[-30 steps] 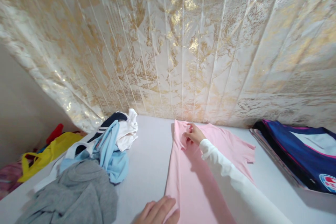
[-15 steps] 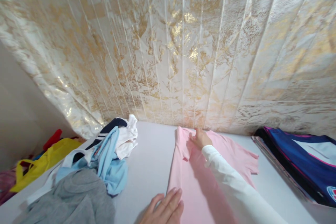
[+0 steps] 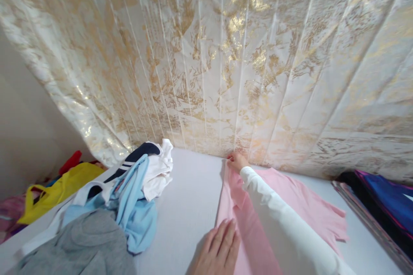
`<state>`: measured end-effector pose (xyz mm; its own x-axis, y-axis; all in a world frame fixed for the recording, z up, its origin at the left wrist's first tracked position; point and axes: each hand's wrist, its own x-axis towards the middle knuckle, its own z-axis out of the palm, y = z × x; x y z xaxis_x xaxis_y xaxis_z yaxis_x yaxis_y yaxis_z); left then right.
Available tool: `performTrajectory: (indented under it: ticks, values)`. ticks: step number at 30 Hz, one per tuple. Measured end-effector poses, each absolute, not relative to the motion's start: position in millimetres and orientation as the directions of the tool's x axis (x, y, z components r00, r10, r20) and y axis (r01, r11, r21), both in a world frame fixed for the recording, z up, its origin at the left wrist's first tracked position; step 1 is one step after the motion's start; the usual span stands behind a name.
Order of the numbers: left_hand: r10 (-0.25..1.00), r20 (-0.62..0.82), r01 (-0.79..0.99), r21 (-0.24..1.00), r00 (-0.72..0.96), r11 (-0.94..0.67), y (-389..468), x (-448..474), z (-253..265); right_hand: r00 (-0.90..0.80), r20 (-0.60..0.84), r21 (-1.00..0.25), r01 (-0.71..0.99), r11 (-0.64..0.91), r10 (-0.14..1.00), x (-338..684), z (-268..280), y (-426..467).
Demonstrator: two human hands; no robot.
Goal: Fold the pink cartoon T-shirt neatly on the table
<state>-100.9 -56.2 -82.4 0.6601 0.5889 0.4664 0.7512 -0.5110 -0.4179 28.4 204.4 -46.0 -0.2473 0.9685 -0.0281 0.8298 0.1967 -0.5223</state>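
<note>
A pink T-shirt [image 3: 245,206] lies on the white surface, its left side folded inward and one sleeve spread out to the right. Along its lower left edge my left hand [image 3: 221,245] rests flat, fingers stretched out and side by side. My right hand [image 3: 238,161] reaches to the far left corner of the shirt, where its fingers pinch the cloth close to the curtain. The white sleeve of my right arm crosses over the shirt and hides part of it.
To the left is a loose heap with a grey garment [image 3: 77,245], a light blue garment [image 3: 138,219] and a white one [image 3: 159,172]. Beyond it lies a yellow garment [image 3: 61,189]. Folded dark clothes [image 3: 377,197] are stacked at right. A gold-patterned curtain [image 3: 206,60] hangs behind.
My right hand has shifted left to the shirt's far corner and pinches it. My left hand has slid slightly right and up onto the shirt's edge. The view has turned a little left.
</note>
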Motion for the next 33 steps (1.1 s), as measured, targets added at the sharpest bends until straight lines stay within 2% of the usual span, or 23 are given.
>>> performTrajectory:
  ticks: [8,11,13,15,17,20,26,33]
  values:
    - [0.636,0.436,0.77,-0.399,0.637,-0.498,-59,-103,-92,-0.265,0.107,-0.551,0.787,0.279,0.958,25,-57,195]
    - [0.652,0.418,0.775,-0.343,0.632,-0.531,-59,-107,-92,-0.277,0.156,-0.565,0.762,0.316,0.948,32,-47,188]
    - [0.69,0.37,0.782,-0.24,0.622,-0.576,-56,-110,-88,-0.294,0.166,-0.577,0.745,0.334,0.941,44,-42,185]
    - [0.766,0.297,0.815,-0.085,0.57,-0.574,-47,-111,-77,-0.315,0.143,-0.587,0.737,0.337,0.938,58,-39,182]
    - [0.847,0.218,0.859,0.066,0.485,-0.508,-28,-111,-60,-0.332,0.101,-0.592,0.737,0.325,0.938,70,-39,178]
    - [0.907,0.132,0.886,0.199,0.4,-0.419,22,-104,-37,-0.342,0.05,-0.586,0.751,0.305,0.938,81,-40,173]
    - [0.934,0.129,0.907,0.224,0.334,-0.356,109,-89,-37,-0.32,0.018,-0.529,0.801,0.281,0.947,82,-36,162]
    - [0.926,0.152,0.903,0.215,0.344,-0.371,111,-87,-62,-0.23,-0.004,-0.507,0.839,0.196,0.973,85,-29,150]
